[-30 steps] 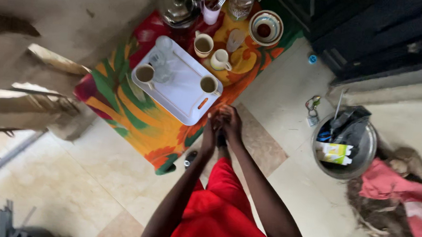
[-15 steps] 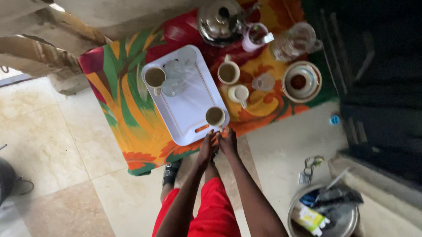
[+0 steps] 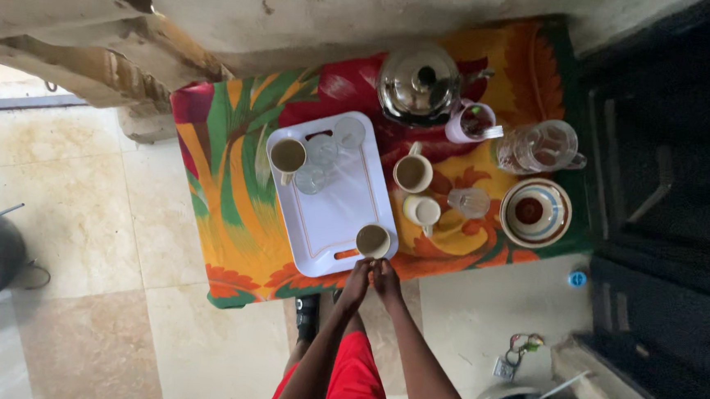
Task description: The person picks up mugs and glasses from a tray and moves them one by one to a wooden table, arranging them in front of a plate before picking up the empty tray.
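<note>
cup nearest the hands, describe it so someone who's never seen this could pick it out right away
Start at the low table under the bright floral cloth, then find the white rectangular tray on it. The cup sits at the tray's near right corner, just beyond the left hand and right hand. It holds a brown drink and stands alone, whereas the tray's other filled cup stands among clear glasses.

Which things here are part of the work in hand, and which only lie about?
In hand: left hand, right hand, white tray, filled cup nearest them.
Lying about: kettle, glass jug, bowl, keys on floor.
</note>
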